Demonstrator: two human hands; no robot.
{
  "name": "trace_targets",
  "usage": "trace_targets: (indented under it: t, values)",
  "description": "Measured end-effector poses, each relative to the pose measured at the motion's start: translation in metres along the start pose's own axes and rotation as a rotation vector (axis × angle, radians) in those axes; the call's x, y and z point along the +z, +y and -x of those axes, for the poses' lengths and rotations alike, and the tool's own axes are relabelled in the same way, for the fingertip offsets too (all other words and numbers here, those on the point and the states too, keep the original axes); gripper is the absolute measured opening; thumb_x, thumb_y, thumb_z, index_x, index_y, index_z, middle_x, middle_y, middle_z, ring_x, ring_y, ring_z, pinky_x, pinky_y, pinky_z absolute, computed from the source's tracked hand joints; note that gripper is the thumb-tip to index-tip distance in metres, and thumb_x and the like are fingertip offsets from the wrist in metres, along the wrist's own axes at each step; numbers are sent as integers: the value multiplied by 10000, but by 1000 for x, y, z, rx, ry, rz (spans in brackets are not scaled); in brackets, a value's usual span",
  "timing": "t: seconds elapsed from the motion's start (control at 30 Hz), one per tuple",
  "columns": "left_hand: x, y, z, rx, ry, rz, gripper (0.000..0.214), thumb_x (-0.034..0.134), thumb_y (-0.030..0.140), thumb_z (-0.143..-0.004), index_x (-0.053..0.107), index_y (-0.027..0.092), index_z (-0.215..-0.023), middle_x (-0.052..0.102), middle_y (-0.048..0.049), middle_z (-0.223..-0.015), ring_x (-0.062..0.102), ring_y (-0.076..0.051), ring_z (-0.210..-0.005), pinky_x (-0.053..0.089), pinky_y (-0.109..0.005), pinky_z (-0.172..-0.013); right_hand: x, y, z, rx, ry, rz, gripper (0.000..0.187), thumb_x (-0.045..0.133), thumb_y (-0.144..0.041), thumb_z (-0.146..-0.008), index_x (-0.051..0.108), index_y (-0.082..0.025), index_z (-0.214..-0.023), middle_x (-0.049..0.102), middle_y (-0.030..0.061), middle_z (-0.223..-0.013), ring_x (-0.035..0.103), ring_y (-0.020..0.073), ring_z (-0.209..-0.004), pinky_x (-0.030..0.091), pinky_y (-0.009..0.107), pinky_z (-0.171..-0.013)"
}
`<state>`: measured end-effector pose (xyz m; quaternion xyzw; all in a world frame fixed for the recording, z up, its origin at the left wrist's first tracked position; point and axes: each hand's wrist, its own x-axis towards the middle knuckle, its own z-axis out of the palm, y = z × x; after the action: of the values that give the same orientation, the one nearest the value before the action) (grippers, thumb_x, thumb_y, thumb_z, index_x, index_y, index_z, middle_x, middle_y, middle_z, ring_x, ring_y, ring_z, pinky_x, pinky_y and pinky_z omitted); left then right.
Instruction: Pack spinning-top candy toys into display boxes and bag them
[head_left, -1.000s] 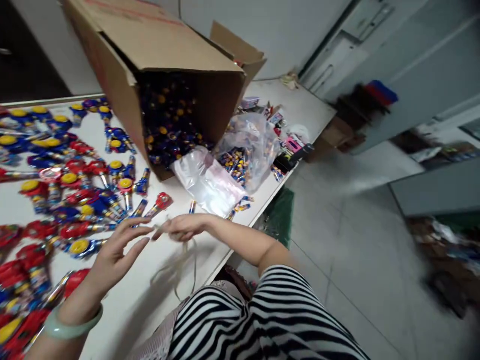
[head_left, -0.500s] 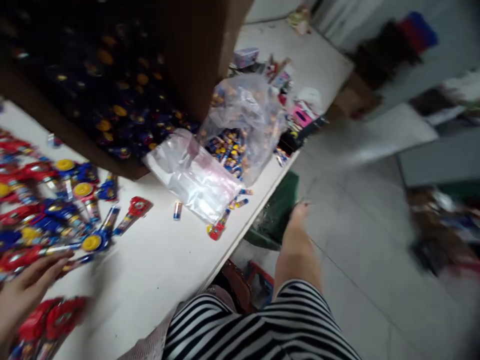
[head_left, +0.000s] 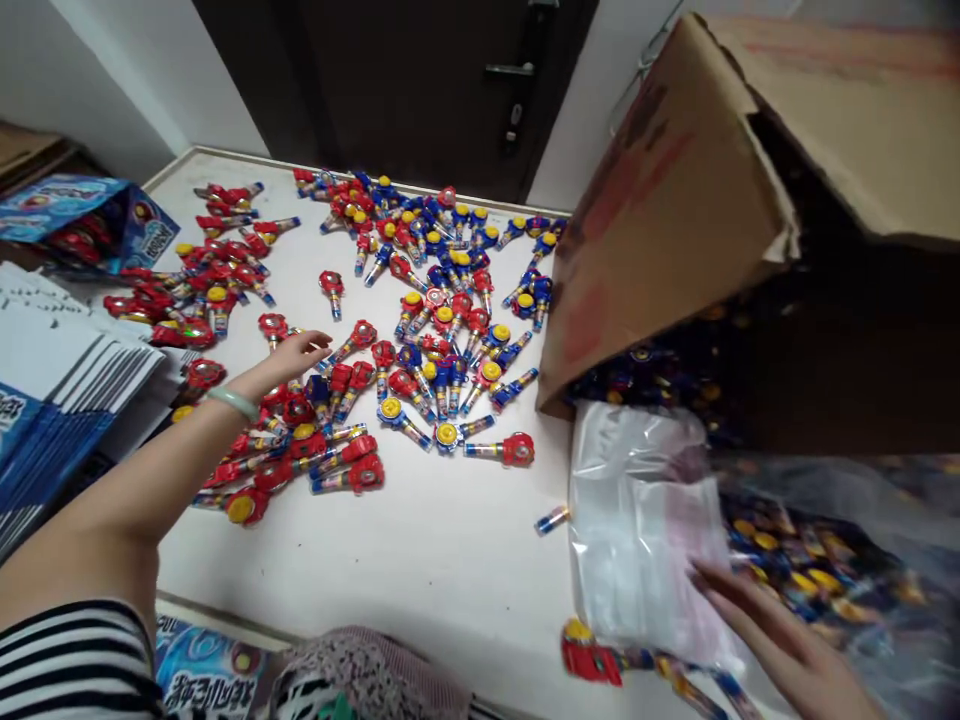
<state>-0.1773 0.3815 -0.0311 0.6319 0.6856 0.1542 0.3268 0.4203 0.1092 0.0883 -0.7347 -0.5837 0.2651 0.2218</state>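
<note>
My left hand [head_left: 294, 355] reaches out over the white table [head_left: 420, 560], fingers spread, hovering above a heap of red and blue toy sticks with round tops [head_left: 330, 440]. It holds nothing. A pale green bangle [head_left: 234, 401] sits on that wrist. My right hand [head_left: 780, 645] lies at the lower right with fingers stretched onto a stack of clear plastic bags [head_left: 641, 530]. A red toy [head_left: 592, 655] lies just left of that hand.
A big cardboard box [head_left: 675, 220] lies tipped on its side at the right, more toys spilling from its mouth. Flat blue-and-white cartons [head_left: 52, 390] are stacked at the left edge, a printed display box [head_left: 82, 215] behind them. A dark door [head_left: 420, 80] stands beyond the table.
The view has swung left from the floor back to the table. My right hand came up from beside the table onto the plastic bags. My left hand now reaches farther over the toys.
</note>
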Motion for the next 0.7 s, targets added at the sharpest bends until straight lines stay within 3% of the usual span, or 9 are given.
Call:
trace_targets:
  t: [0.07,0.13,0.23,0.33,0.47,0.6,0.7]
  values:
    - [-8,0,-25,13,0,-8,665,563,516,-783,590,64,-1271,634,-187,-1259,629,-251,-989,510,-367,-904,42,-29,-53,-78,-154,-49,297,599,-655,-786,733,-495,-998,749,117,-1080,711,260,-1032,560,410,-892]
    - [-17,10,-55,34,-21,-48,682,591,486,-784,556,69,-1323,574,-195,-1350,635,-258,-1023,516,-370,-932,91,-71,-125,-189,-214,-159,409,615,-567,-817,715,-363,-1157,691,111,-1265,641,282,-1207,481,483,-1072]
    - [-33,29,-107,42,-12,-167,661,626,422,-782,541,111,-1360,498,-175,-1421,638,-261,-1080,493,-369,-1024,160,-136,-253,-247,-20,-337,444,582,-526,-854,694,-244,-1180,699,100,-1255,648,257,-1180,490,457,-1066]
    - [-44,36,-163,-7,27,-284,668,640,400,-785,521,162,-1398,450,-146,-1440,618,-264,-1155,454,-348,-1093,199,-167,-379,-72,157,-232,428,592,-383,-854,666,-182,-1224,700,105,-1238,670,223,-1089,523,401,-1004]
    - [-38,32,-241,-96,85,-362,710,668,415,-810,467,200,-1455,406,-133,-1473,530,-301,-1303,420,-353,-1136,210,-150,-505,84,287,-64,432,566,-235,-867,639,-78,-1263,639,199,-1297,604,283,-1204,432,446,-1079]
    - [-18,30,-320,-128,199,-329,713,667,390,-884,403,120,-1489,370,-162,-1523,346,-360,-1449,300,-447,-1212,218,-113,-585,202,255,200,486,596,-225,-893,588,-77,-1356,531,256,-1411,501,345,-1330,351,489,-1111]
    - [-3,32,-378,-21,294,-248,726,565,450,-974,320,1,-1489,309,-209,-1533,312,-382,-1451,254,-515,-1211,225,-84,-639,270,196,355,661,561,-392,-955,408,-65,-1508,368,327,-1521,398,400,-1415,313,560,-1111]
